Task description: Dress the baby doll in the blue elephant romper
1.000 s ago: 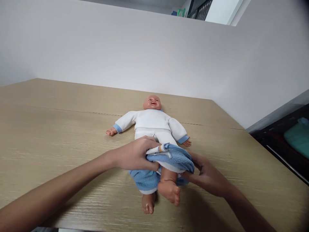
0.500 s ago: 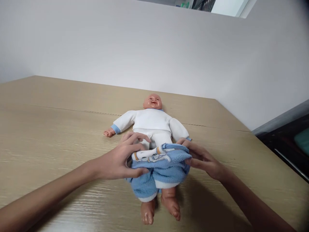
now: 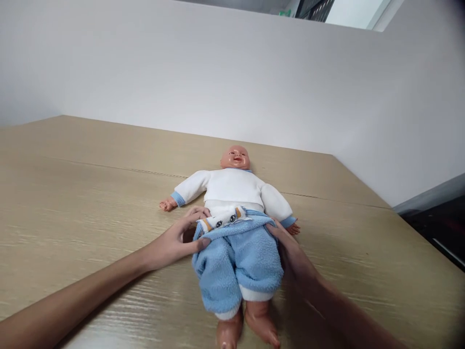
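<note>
A baby doll (image 3: pixel 234 189) lies on its back on the wooden table (image 3: pixel 109 169), its head away from me and its feet toward me. It wears a white top with blue cuffs. Light blue fleece pants (image 3: pixel 236 261) cover its legs up to the hips, and their waistband is folded over, showing a white and orange strip. My left hand (image 3: pixel 181 237) grips the waistband at the left side, thumb in front and fingers behind. At the right side my right hand (image 3: pixel 285 242) holds the waistband too; some of its fingers are hidden behind the cloth.
A pale wall (image 3: pixel 218 77) rises behind the table's far edge. High in it is an opening (image 3: pixel 327 9). A dark object (image 3: pixel 439 228) stands beyond the table's right edge. A thin seam crosses the tabletop.
Both hands have drawn the pants up the doll's legs to its hips, and the white thighs are now covered. The pant legs are straighter. The view has shifted slightly.
</note>
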Demonstrator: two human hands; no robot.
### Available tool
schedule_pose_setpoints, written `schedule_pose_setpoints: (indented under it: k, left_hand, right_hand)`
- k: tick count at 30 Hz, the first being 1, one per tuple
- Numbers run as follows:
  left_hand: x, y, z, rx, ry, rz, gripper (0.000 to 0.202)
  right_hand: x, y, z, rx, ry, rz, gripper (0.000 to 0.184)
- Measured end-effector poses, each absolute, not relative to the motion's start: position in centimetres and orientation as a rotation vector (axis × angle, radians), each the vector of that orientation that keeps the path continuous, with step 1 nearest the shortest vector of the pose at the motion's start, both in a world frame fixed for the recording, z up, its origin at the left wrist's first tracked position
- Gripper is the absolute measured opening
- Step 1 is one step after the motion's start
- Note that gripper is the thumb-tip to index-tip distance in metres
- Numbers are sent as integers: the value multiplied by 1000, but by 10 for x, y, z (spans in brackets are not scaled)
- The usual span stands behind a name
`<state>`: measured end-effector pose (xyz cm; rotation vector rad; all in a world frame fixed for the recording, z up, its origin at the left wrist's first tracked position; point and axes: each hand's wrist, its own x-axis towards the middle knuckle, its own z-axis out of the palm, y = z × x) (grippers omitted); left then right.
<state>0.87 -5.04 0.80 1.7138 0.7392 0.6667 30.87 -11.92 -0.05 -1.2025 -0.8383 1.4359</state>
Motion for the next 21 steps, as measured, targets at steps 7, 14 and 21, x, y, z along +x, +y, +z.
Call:
schedule_pose_setpoints:
  k: [7,14,21]
  left_hand:
    - [22,-53,14,1308,807,693,57]
    - [25,-46,22,1320,762,714,49]
    - [28,-13,53,1794,910,711,46]
  right_hand:
    - [309,-118,-4,-1122,-822,1529,46]
    - [324,-112,18,-1183,-1272,1235,26]
    - [326,-82,41,-1230,-1483,1047,21]
